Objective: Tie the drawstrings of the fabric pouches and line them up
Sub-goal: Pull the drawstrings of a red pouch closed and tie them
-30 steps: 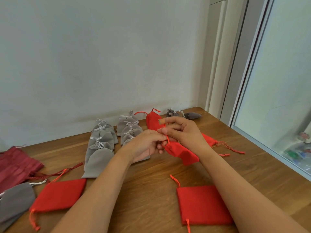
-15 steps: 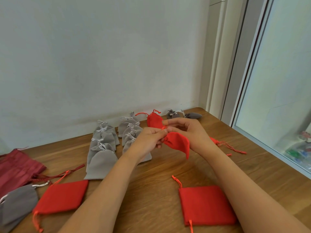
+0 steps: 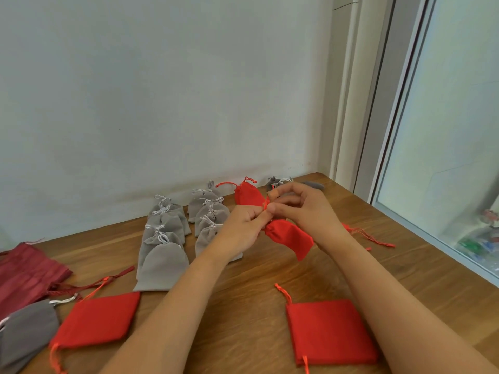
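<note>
Knot step, mid-tie. Left hand pinches the drawstring right at the neck of the red pouch. Right hand pinches the same cord from the far side, index finger raised. The pouch hangs off the worktop, its body trailing near-right under the right wrist.

To do it well, I judge:
- left hand holds the gathered neck tight so the mouth does not reopen
- right hand pulls the loop snug, both cord ends even
- knot sits close to the neck; the cord is thin and slippery-looking, so seat it firmly

Room:
- 2 gray rows lie left of the hands.
- 1 tied red pouch lies far, just right of them.
- Bare wood nearer than that pouch, under the hands, looks like the next slot.
- Far edge meets the wall; right edge runs along the window.
- Loose red strings lie near the right edge and could snag.
- 2 flat pouches wait near, 1 left and 1 right, with open wood between them.
</note>
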`<state>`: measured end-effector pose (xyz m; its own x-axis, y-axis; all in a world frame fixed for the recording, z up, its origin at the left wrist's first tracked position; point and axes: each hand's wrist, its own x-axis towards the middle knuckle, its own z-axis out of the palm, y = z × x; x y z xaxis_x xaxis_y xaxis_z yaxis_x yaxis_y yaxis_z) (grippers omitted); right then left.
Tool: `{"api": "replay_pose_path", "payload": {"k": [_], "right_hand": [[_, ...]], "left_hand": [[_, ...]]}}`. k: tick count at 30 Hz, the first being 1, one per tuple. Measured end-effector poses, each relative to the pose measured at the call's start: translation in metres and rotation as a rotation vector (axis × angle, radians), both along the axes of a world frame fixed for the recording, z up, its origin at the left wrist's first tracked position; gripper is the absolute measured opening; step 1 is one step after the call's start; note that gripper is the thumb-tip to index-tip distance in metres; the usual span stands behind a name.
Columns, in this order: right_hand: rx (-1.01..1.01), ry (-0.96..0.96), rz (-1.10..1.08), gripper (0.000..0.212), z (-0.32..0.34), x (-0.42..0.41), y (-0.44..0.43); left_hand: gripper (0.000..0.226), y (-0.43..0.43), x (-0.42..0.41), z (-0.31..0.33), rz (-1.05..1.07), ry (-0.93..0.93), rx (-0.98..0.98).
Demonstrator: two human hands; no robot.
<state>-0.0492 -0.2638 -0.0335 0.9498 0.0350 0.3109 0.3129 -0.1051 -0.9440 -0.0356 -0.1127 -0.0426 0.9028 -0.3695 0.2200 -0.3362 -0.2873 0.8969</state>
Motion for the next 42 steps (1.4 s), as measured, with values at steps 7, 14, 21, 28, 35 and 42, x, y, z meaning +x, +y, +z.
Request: {"api": "replay_pose_path", "payload": {"k": [7,14,21,28,35,42], "right_hand": [[0.029,-0.022,-0.073,0.018,-0.003,0.002,0.001],[0.062,-0.097,-0.161,0.025,-0.002,0.0,0.003],[0.272,-0.057,0.082,0.02,0.001,-0.002,0.004],[0.278,-0.027,0.247,0.022,0.003,-0.001,-0.004],[0.063,0.028,0.286,0.013,0.004,-0.003,-0.008],[-0.276,0.018,0.139,0.031,-0.005,0.0,-0.005]], "left_hand": [[0.043,-0.004,0.001,-0.003,0.019,0.06,-0.036],[0.026,0.004,0.007,0.0,0.078,0.219,-0.214],[0.011,0.015,0.008,0.005,0.015,0.712,-0.58],[0.016,0.018,0.007,0.006,0.022,0.777,-0.688],[0.016,0.014,0.008,0.002,0.092,0.25,-0.216],[0.022,0.008,0.01,-0.008,0.227,-0.029,-0.061]]}}
